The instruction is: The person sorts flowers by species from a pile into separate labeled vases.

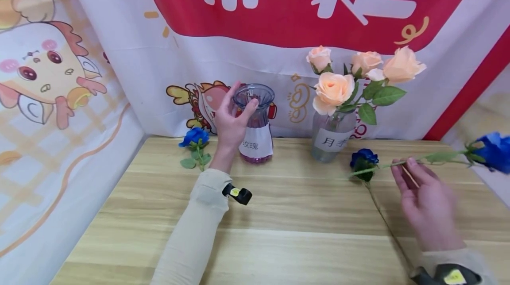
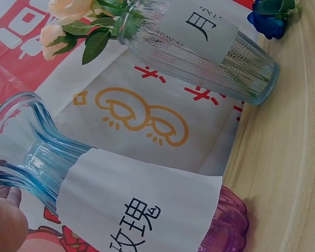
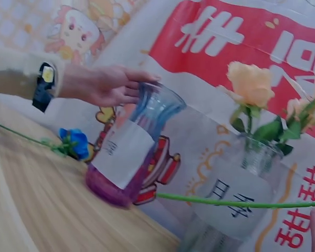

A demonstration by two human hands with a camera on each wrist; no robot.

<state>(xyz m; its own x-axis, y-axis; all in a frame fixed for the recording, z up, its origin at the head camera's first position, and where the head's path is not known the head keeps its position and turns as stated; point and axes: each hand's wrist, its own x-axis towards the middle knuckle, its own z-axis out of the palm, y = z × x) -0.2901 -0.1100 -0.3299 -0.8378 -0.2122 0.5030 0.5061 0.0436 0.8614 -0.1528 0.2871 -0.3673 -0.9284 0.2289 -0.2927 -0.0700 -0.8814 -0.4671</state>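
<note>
My left hand (image 1: 231,125) grips the flared neck of a blue-and-purple glass vase (image 1: 258,114), thumb in front and fingers round the far left side. The vase stands upright on the table, a white paper label (image 2: 139,197) wrapped round its middle. At the right, my right hand (image 1: 428,201) pinches the green stem of a blue rose (image 1: 492,152) between thumb and fingers. That rose lies roughly level in the air, its bloom toward the right. In the right wrist view its stem (image 3: 226,201) crosses before both vases; only fingertips show there.
A clear glass vase (image 1: 322,156) with several peach roses (image 1: 334,90) stands right of the purple one. One blue rose (image 1: 195,136) lies at the left, another (image 1: 364,159) under the held stem. A printed cloth (image 1: 231,63) hangs behind the wooden table (image 1: 279,214).
</note>
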